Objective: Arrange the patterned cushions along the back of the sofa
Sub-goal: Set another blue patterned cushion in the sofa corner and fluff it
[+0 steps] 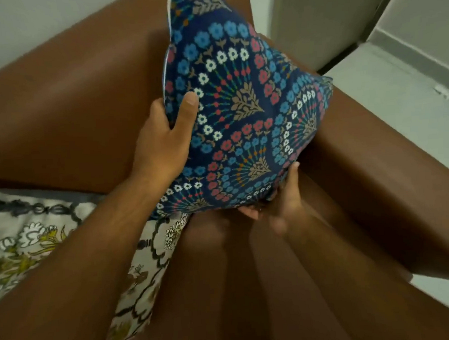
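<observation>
Head view: both hands, left hand (161, 144) and right hand (286, 205), fingers clamped on navy floral cushion (241, 111); mid-placement at sofa (69, 100) corner; next, seat against backrest.

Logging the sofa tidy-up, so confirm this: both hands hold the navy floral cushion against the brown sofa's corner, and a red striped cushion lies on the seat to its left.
One detail is wrong. The head view shows the cushion on the seat is cream with black outlines and yellow-green flowers, not red striped. The rest stands: the left hand and right hand hold the navy floral cushion at the brown sofa's corner.
</observation>
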